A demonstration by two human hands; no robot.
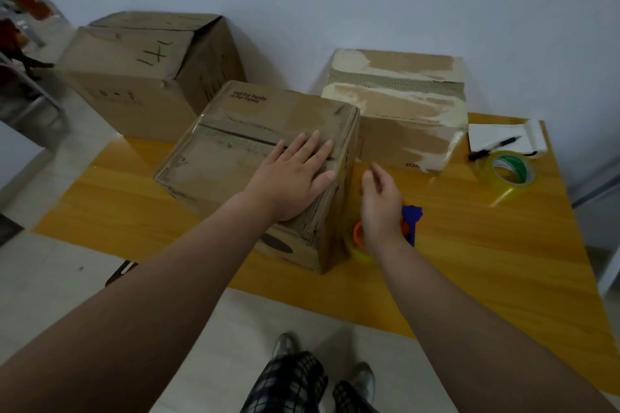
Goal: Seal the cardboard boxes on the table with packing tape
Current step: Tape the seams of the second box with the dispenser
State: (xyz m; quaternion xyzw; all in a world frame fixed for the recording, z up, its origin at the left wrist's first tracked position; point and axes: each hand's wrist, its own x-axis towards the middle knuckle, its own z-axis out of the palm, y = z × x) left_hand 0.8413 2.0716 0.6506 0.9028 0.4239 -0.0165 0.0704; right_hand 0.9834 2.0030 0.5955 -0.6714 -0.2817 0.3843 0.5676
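A brown cardboard box [235, 157] stands at the middle of the wooden table [469, 245], its top flaps closed with a seam across. My left hand [295, 174] lies flat on the box's top right part, fingers spread over the seam. My right hand [382, 201] hovers just right of the box, fingers loosely apart, holding nothing. Under it on the table lies a tape dispenser [412, 221] with a blue handle, an orange core and a yellowish roll. A second box [402, 117] with torn pale patches stands behind to the right. A large box [151, 74] stands at the back left.
A loose roll of clear tape [508, 173] with a green core lies at the right of the table. Behind it are white paper [503, 137] and a black pen [493, 147]. A wall runs behind the table. My legs and shoes show below the front edge.
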